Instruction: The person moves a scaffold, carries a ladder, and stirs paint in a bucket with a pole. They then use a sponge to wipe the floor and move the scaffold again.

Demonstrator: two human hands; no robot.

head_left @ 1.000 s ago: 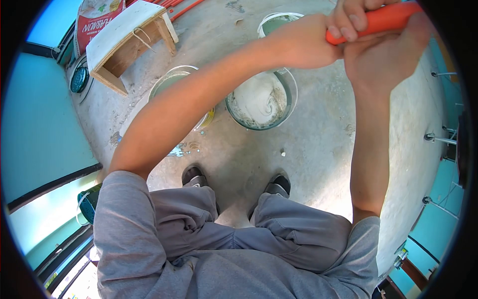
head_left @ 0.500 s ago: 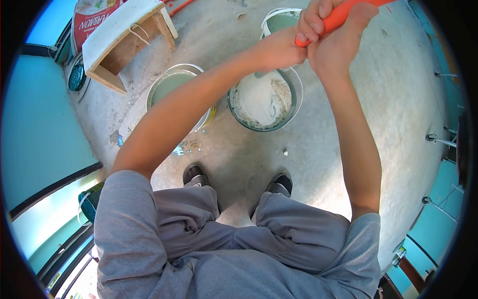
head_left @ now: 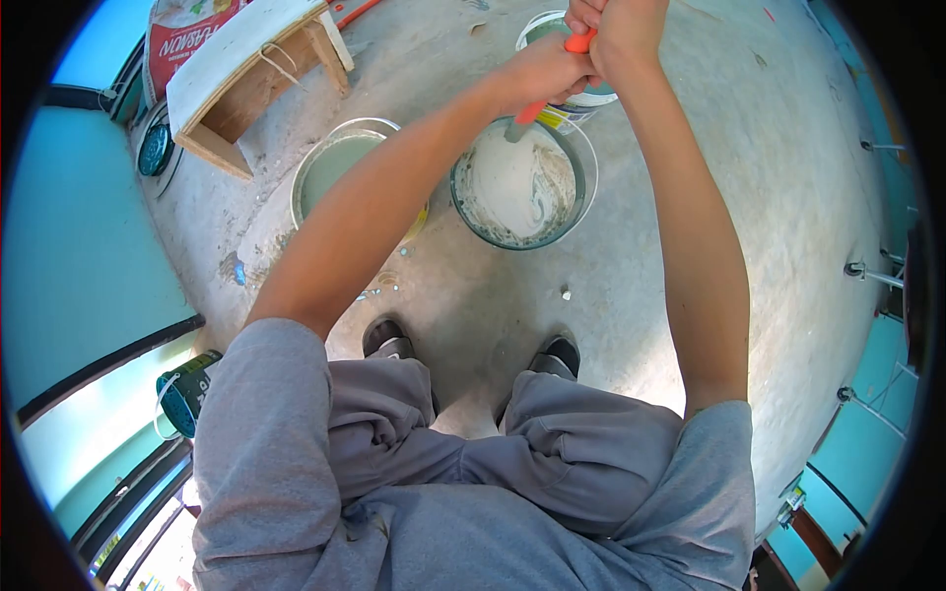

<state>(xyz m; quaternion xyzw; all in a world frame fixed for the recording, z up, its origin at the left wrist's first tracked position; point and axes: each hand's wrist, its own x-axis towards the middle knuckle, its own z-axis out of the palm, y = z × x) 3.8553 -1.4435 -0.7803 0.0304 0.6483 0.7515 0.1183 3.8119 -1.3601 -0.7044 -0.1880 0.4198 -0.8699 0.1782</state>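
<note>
Where a round, dark, plastic-looking bucket (head_left: 522, 243) of whitish liquid (head_left: 498, 187) stands at twelve o'clock, my left hand (head_left: 548, 71) and right hand (head_left: 631, 34) close snugly around a smooth orange handle (head_left: 530, 111), seemingly stacked for leverage while its grey end (head_left: 514, 130) meets the liquid.

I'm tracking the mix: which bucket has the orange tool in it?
The middle bucket, with the whitish mix: the orange tool dips into it. The left bucket and far bucket look greenish inside, with no tool visible.

Workshop-like space, buckets (head_left: 519, 187) on concrete (head_left: 631, 325)
</note>
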